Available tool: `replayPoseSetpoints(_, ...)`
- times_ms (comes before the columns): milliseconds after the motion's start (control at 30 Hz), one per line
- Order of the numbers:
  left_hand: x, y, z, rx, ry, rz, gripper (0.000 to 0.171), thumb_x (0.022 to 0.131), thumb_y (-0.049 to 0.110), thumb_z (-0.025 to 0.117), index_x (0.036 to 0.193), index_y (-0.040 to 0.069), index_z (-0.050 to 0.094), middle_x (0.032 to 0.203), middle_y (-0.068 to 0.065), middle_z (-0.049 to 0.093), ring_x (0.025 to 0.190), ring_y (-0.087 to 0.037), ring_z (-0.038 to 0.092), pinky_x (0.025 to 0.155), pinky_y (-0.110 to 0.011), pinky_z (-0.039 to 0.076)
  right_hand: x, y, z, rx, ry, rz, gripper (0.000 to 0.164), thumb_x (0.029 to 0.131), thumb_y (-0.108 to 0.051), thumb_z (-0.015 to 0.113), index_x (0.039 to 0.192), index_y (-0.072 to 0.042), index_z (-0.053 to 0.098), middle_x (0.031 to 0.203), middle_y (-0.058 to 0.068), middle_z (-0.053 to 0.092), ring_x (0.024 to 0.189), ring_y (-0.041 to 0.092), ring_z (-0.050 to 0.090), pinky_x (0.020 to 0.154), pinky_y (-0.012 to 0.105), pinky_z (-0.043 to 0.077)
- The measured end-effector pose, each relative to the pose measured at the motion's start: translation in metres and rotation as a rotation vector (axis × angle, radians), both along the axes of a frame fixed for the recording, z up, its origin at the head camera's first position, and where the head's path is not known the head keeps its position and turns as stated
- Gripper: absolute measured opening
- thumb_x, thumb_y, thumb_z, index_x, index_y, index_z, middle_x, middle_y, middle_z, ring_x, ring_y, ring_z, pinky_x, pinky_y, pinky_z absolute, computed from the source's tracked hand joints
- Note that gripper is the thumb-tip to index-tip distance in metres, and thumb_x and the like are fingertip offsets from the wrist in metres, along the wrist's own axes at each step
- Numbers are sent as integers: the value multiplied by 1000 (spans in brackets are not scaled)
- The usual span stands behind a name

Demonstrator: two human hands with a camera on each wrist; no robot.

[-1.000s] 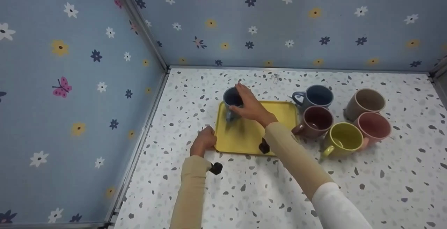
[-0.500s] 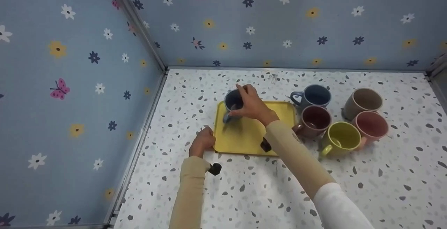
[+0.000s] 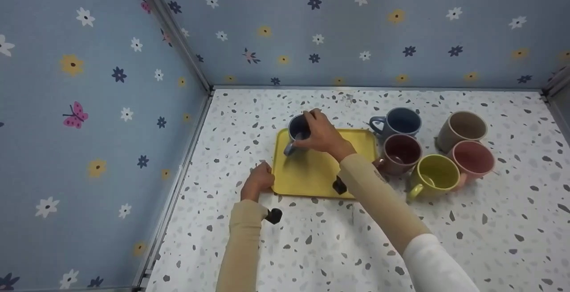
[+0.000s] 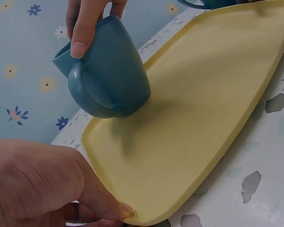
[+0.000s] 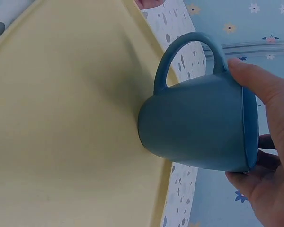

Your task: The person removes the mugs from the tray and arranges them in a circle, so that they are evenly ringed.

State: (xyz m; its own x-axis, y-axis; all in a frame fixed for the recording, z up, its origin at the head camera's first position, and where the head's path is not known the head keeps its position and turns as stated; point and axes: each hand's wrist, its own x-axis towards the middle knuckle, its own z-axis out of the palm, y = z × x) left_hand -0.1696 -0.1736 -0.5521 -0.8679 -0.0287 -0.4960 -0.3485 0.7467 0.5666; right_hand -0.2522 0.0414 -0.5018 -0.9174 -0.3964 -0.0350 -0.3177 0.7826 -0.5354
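Observation:
A blue mug [image 5: 194, 123] stands upright at the far left corner of a yellow tray [image 3: 311, 176]. My right hand [image 3: 325, 136] grips it by the rim, the thumb beside the top of the handle and the fingers on the opposite side. In the left wrist view the mug's handle [image 4: 78, 90] points toward the near left. My left hand [image 3: 260, 176] pinches the tray's near left corner, its thumb on the rim [image 4: 125, 210] and its other fingers partly hidden below.
Right of the tray stand a second blue mug [image 3: 403, 123], a maroon mug [image 3: 401, 156], a yellow-green mug [image 3: 434, 176], a pink mug [image 3: 474, 160] and a beige mug [image 3: 463, 131]. Flowered panels [image 3: 338, 29] border the speckled table [image 3: 311, 247] at the back and left.
My right fingers have closed from a flatter pose onto the mug's rim. The mug has turned slightly, its handle swinging left. My left hand has stayed on the tray corner.

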Motion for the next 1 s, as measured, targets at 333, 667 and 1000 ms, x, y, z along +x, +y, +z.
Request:
replayPoseSetpoints(333,3,0,1,7,-4,26,11,80,3,47,90,8,46,89,-6,48,88,-25,48,71,-30,36,-2,14,-4,-18,51,-103,90,73,-59,69,138,-4,39,127,19,40,110,32,47,93,48,44)
replayPoseSetpoints(667,2,1,1,10,-26,41,16,83,5,48,100,6,51,97,-9,55,95,-27,53,81,-35,42,-15,41,2,-80,76,-240,97,70,-60,71,140,-2,37,135,21,36,118,34,45,98,49,41)
replayPoseSetpoints(1000,2,0,-1,52,-39,54,12,84,4,46,95,8,48,93,-8,50,88,-24,50,73,-31,39,-39,94,34,-134,121,-373,94,72,-55,71,139,2,37,136,25,34,122,39,40,102,53,36)
